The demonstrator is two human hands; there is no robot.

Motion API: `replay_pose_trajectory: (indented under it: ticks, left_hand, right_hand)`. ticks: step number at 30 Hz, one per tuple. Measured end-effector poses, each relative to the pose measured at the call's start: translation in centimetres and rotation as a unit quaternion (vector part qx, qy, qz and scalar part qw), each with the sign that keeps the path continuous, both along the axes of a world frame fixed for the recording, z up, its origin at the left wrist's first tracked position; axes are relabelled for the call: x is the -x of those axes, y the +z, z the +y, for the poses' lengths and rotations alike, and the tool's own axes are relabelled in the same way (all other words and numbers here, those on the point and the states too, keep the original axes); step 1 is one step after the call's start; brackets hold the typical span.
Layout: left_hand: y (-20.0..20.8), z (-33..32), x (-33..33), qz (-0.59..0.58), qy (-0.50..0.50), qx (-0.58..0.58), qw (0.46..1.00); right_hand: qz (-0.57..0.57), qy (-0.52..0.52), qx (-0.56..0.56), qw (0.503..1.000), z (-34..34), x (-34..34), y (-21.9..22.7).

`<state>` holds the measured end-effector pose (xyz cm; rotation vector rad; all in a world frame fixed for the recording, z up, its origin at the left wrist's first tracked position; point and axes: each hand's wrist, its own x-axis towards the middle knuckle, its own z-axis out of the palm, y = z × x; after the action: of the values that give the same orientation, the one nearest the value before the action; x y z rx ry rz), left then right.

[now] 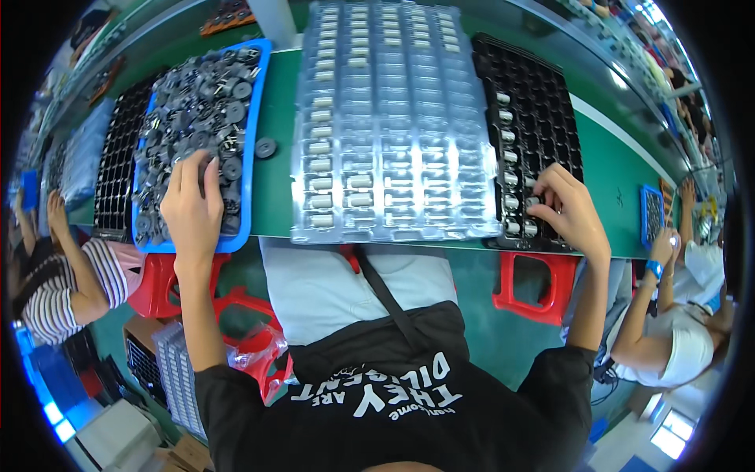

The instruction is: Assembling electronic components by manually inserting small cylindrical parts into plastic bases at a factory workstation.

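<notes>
So this looks like a two-handed sorting step, my read anyway: picking on the left, setting or lifting on the right. The left hand is down in the grey parts heaped in the blue bin. Its grip is partly closed, thumb near the fingers, but whether it's got a part is hard to say. The right hand is at the near left side of the black tray, its grip curled narrow, fingertips at a small piece beside the silver cylinders. Can't say if that piece is pinched or just touched. I'd guess the next move calls for a clean pinch on one part, no snagging.

Materials-wise: the grey parts are chunky and round, some with shiny metal prongs. The black tray is dark moulded plastic with rows of pockets. The clear tray in the middle is glossy and ribbed, with pale cylinders in rows. One loose part sits just right of the bin on the green table.
</notes>
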<state>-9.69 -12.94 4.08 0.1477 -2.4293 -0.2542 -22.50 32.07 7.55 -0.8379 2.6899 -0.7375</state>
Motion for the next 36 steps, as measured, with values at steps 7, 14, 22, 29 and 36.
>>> replay_pose_trajectory:
  ticks: [7, 14, 22, 29, 36]
  left_hand:
    - [2.0, -0.9, 0.0, 0.048, 0.011, -0.135, 0.990]
    - [2.3, -0.7, -0.5, 0.014, -0.032, -0.400, 0.916]
    - [2.7, -0.6, -1.5, -0.010, -0.223, -0.659, 0.718]
    - [2.6, 0.8, -0.6, -0.030, -0.245, -0.651, 0.718]
    - [2.6, 1.9, -0.3, -0.041, -0.263, -0.673, 0.690]
  right_hand:
    - [-0.048, 0.021, 0.015, 0.999, -0.1, 1.9, -0.3]
    - [-0.073, 0.043, 0.034, 0.996, 0.6, 1.6, 0.1]
    - [0.049, 0.055, 0.037, 0.997, 1.1, 0.5, -0.6]
    - [0.001, -0.052, 0.022, 0.998, 1.5, -0.3, -0.9]
    - [0.061, -0.054, 0.050, 0.995, 0.3, -0.9, -1.6]
